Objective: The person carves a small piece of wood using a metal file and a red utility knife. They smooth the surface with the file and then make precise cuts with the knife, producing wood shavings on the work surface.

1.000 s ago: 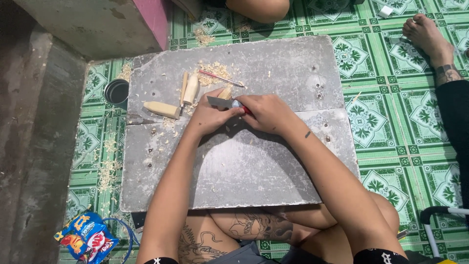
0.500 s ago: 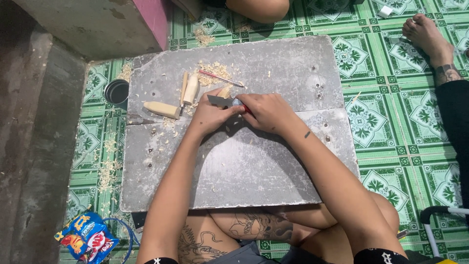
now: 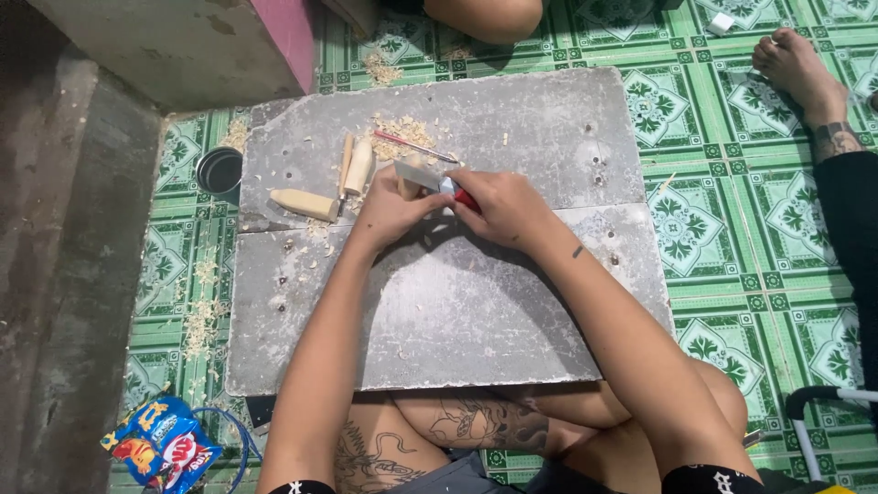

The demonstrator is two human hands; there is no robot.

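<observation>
My left hand grips a small pale wooden piece on a grey board. My right hand holds a red-handled knife, its flat blade lying against the piece. To the left on the board lie a thick wooden peg, a rounded peg and a thin stick. A red pencil lies among wood shavings behind my hands.
A small dark metal cup stands on the green tiled floor left of the board. Colourful snack packets lie at the lower left. A concrete step runs along the left. Another person's foot rests at the upper right.
</observation>
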